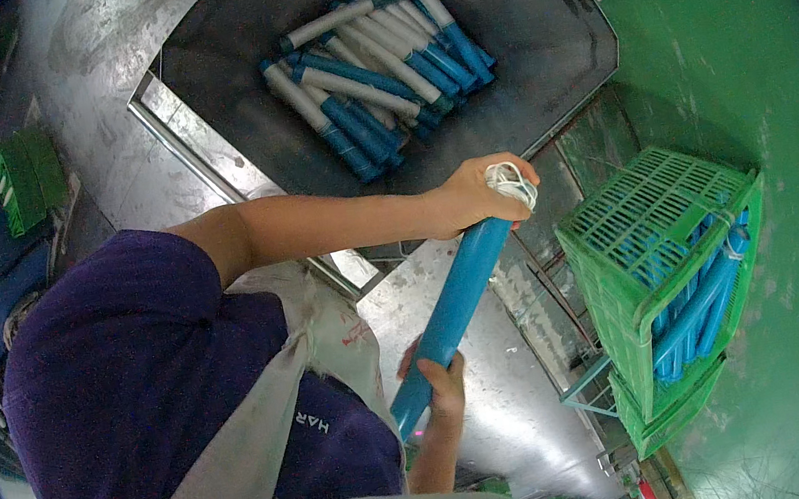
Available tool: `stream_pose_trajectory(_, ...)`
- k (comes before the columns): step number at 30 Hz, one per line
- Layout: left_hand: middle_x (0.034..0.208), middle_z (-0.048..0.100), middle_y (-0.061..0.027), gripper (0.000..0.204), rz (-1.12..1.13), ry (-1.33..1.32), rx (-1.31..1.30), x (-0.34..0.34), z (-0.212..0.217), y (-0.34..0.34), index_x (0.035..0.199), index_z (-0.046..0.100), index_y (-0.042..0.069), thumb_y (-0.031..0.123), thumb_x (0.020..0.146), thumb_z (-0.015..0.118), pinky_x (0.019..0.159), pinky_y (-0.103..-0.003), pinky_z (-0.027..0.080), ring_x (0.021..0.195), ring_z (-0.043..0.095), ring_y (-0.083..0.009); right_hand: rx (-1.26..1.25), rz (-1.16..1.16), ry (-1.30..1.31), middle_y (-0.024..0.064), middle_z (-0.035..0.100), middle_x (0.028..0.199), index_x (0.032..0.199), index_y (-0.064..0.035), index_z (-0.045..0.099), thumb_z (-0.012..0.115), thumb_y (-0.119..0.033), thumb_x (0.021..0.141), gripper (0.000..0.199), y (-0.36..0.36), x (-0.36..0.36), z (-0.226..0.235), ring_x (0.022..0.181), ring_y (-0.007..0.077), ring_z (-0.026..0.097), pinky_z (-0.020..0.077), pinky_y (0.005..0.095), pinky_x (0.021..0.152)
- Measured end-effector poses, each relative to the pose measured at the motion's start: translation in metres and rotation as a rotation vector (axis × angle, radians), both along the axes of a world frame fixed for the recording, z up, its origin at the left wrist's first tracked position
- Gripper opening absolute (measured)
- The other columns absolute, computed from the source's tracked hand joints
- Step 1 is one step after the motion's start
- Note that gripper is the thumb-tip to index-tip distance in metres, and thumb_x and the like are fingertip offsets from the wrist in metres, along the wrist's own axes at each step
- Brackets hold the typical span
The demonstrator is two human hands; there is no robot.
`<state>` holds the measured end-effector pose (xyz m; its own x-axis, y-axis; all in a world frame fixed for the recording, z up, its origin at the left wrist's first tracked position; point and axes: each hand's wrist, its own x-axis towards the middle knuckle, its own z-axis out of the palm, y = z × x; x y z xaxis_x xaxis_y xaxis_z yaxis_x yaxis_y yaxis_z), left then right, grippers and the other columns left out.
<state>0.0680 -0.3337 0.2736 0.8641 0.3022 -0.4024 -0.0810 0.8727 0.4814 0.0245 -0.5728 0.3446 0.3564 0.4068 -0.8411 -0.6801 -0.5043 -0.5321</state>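
A long blue tube (461,297) slants across in front of my body, its upper end pointing away to the right. My left hand (464,201) is closed at that upper end, around a bundle of looped white cord (510,184). Lower down, my right hand (444,385) wraps around the tube, thumb on its near side. The tube's bottom end is hidden behind my apron. Beyond my left arm, a dark metal bin (539,80) holds a pile of blue-and-white tubes (381,70).
To the right, a green plastic crate (662,215) lies tipped on its side on another green crate (679,415), with several blue tubes (705,305) inside. A metal surface (522,415) lies below my hands. Another green basket (32,177) is at far left. The floor (780,230) is green.
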Motion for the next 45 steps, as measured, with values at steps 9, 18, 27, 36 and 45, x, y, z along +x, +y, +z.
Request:
stream_pose_trajectory(9, 0.099, 0.061, -0.0038, 0.035, 0.137, -0.104, 0.328, 0.013, 0.000, 0.048, 0.101, 0.061, 0.004, 0.001, 0.070, 0.074, 0.070, -0.026, 0.051, 0.084, 0.059, -0.0100, -0.222, 0.314, -0.186, 0.0094, 0.059, 0.065, 0.085, -0.0007, 0.057, 0.073, -0.018, 0.064, 0.031, 0.042, 0.035, -0.006, 0.056, 0.0174, 0.056, 0.0447, 0.0283, 0.051)
stream_pose_trajectory(18, 0.088, 0.064, -0.0059, 0.023, 0.195, -0.096, 0.321, 0.041, -0.105, 0.103, 0.106, 0.062, 0.004, 0.019, 0.089, 0.060, 0.063, -0.023, 0.048, 0.073, 0.060, -0.0109, -0.589, 0.822, -0.702, 0.0136, 0.063, 0.077, 0.095, -0.0012, 0.059, 0.077, -0.026, 0.064, 0.043, 0.034, 0.103, 0.043, 0.066, 0.0281, 0.062, 0.0502, 0.0382, 0.061)
stream_pose_trajectory(27, 0.116, 0.052, -0.0189, 0.051, -0.393, 1.196, 1.540, 0.005, -0.424, 0.326, 0.119, 0.050, 0.005, 0.031, 0.077, 0.063, 0.086, -0.047, 0.047, 0.105, 0.053, -0.0337, -1.301, 0.927, -2.048, 0.0224, 0.054, 0.103, 0.115, 0.0058, 0.045, 0.065, -0.030, 0.082, 0.052, -0.055, 0.296, 0.163, 0.090, 0.0339, 0.057, 0.0489, 0.0434, 0.077)
stream_pose_trajectory(36, 0.122, 0.050, -0.0249, 0.067, -0.536, 1.239, 1.397, -0.007, -0.530, 0.360, 0.122, 0.047, 0.001, 0.050, 0.079, 0.063, 0.089, -0.051, 0.045, 0.111, 0.052, -0.0369, -1.040, 0.994, -1.752, 0.0202, 0.053, 0.093, 0.118, 0.0046, 0.038, 0.054, -0.026, 0.088, 0.046, -0.007, 0.181, 0.047, 0.077, 0.0299, 0.055, 0.0489, 0.0418, 0.065)
stream_pose_trajectory(45, 0.084, 0.058, -0.0108, 0.054, -0.058, 0.562, 0.972, -0.064, -0.380, 0.255, 0.107, 0.053, 0.002, 0.051, 0.085, 0.053, 0.059, -0.040, 0.049, 0.067, 0.057, -0.0220, -0.241, 0.157, -1.159, 0.0053, 0.056, 0.058, 0.116, -0.0046, 0.051, 0.050, -0.010, 0.087, 0.029, 0.071, 0.092, -0.072, 0.052, 0.0165, 0.054, 0.0455, 0.0297, 0.053)
